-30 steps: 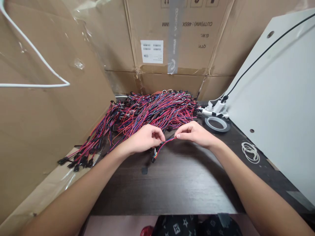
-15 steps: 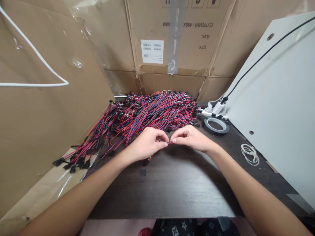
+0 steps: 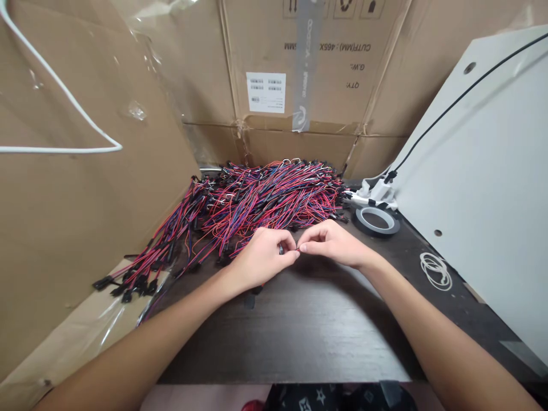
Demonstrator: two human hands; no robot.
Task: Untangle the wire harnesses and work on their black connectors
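My left hand [image 3: 268,255] and my right hand [image 3: 331,242] meet over the table, fingertips almost touching. Each pinches a thin wire cable; a little red of the cable [image 3: 298,249] shows between thumbs and forefingers. A dark connector end with a bit of orange wire [image 3: 257,289] sticks out below my left hand and seems to belong to the same cable. The rest of it is hidden by my fingers. Just behind my hands lies a large heap of red, blue and purple wire cables [image 3: 274,197] with black connectors.
More cables with black plugs [image 3: 137,282] spill left over cardboard and clear plastic. To the right are a roll of tape [image 3: 377,221], a white power plug [image 3: 379,191] and a coiled white cord [image 3: 435,271]. Cardboard [image 3: 274,137] stands behind; a white panel [image 3: 479,148] stands right.
My left hand has shifted slightly right, closing the gap to my right hand, so less of the cable shows between the fingertips. The connector end below has moved slightly down. My right hand hardly moved.
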